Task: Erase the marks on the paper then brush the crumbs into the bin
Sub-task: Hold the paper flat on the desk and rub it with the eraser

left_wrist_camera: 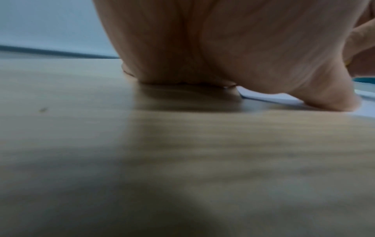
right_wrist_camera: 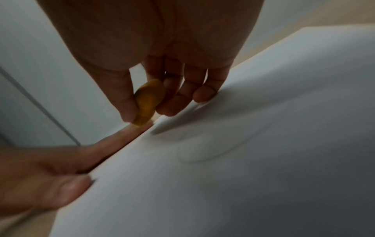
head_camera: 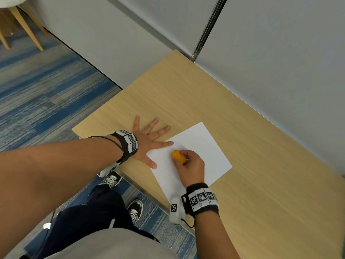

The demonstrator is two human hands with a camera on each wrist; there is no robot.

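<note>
White sheet of paper (head_camera: 197, 146) lies on the light wooden tabletop (head_camera: 242, 184) near its front edge. Head view: left hand (head_camera: 147, 141) pressed flat, fingers spread, thumb and forefinger on the paper; right hand (head_camera: 190, 165) pinches a small orange eraser (head_camera: 178, 156) against the sheet. Left wrist view: palm (left_wrist_camera: 223, 48) on wood. Right wrist view: right hand's grip clamped on the eraser (right_wrist_camera: 148, 102).

I stand at a light wooden table (head_camera: 186, 94) whose far edge meets pale grey wall panels (head_camera: 280, 53), with a metal seam strip (head_camera: 207, 28) running down to the table's far corner. To my left, blue-and-grey striped carpet (head_camera: 43, 90) covers the floor. A chair's wooden legs (head_camera: 24, 25) show in the upper left corner.
</note>
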